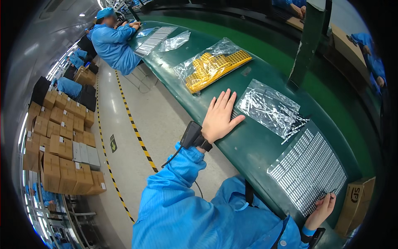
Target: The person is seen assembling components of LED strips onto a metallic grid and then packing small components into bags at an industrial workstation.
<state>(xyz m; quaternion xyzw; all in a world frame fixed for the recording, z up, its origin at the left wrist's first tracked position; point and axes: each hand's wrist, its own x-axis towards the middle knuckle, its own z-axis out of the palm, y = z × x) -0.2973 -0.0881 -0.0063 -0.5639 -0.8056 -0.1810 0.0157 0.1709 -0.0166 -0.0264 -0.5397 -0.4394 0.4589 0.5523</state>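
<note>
My left hand (220,117) lies flat on the green worktable (244,155), palm down with fingers stretched out. A few thin dark strips show beside its fingers, partly hidden by it. At the lower right, my right hand (321,211) has its fingers curled together at the near corner of a sheet (309,170) covered with rows of small black and white strips. What the fingertips pinch is too small to make out. Between the hands lies a clear plastic bag (269,106), with loose black and white strips spilling from its open end.
Beyond my left hand lies a clear bag of yellow grid-like plastic parts (217,68). Farther along are another strip sheet (155,40), a clear bag (176,41) and a seated co-worker (112,41). A cardboard box (355,205) stands right; a green post (306,45) rises behind.
</note>
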